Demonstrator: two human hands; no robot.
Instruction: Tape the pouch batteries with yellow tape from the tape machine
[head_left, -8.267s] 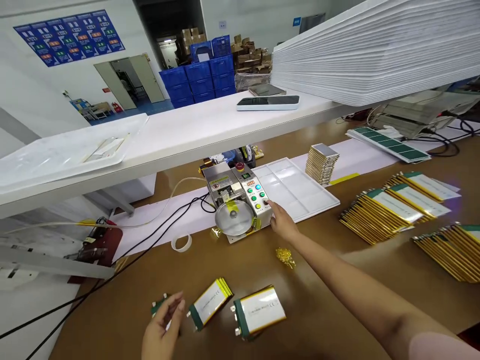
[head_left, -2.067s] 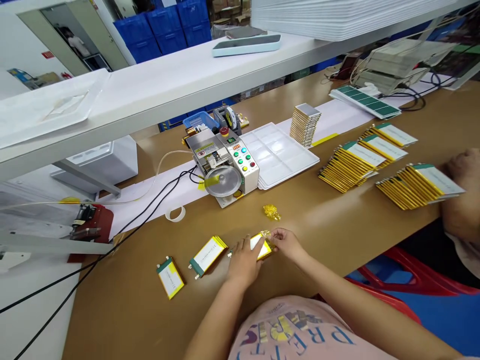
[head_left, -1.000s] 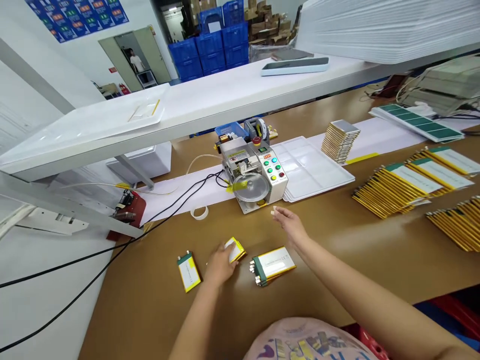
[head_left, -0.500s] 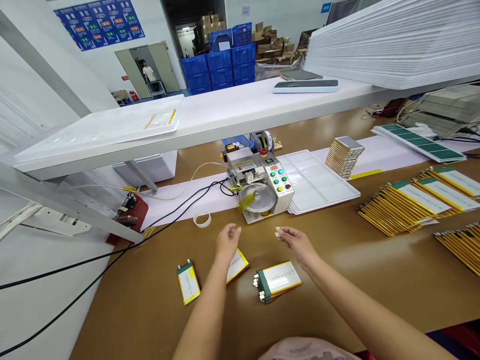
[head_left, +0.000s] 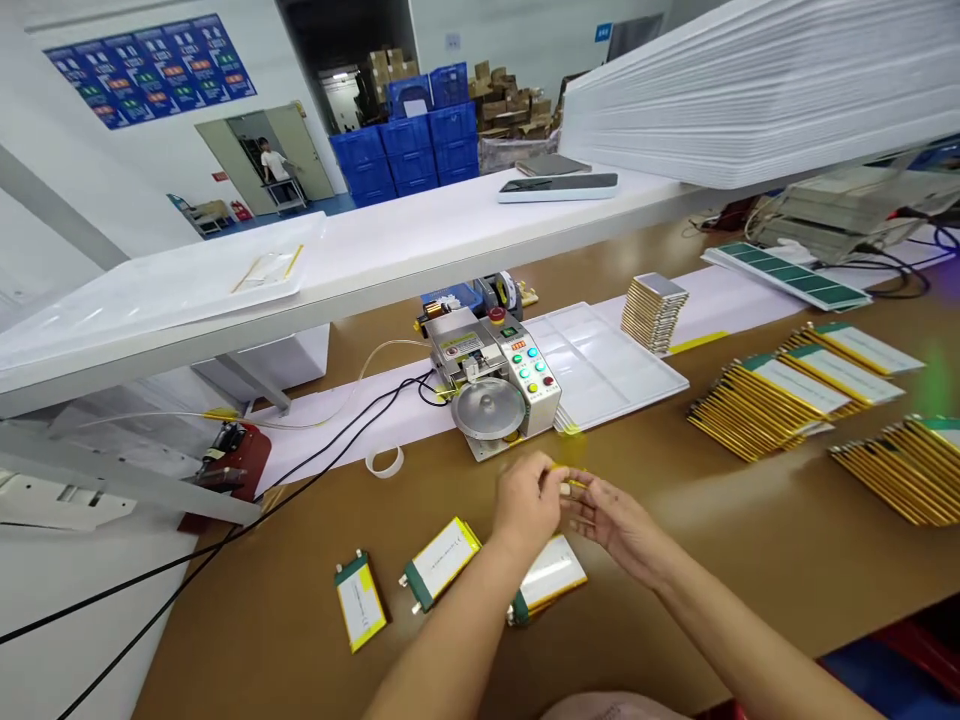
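On the brown tabletop (head_left: 300, 600), left hand (head_left: 525, 500) and right hand (head_left: 619, 530) meet at a thin yellow tape strip (head_left: 576, 484), on the near side of the boxy grey metal machine (head_left: 499, 375); which fingers pinch it, I cannot tell. Farther from the machine, partly behind the left wrist, the flat white-and-green pack stack (head_left: 553, 580) slants lengthwise, green end leftward

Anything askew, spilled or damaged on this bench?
Nothing plainly looks spilled or damaged. Mildly odd: the white ring lies loose on the bench, apart from the machine, and the near batteries sit at differing angles.
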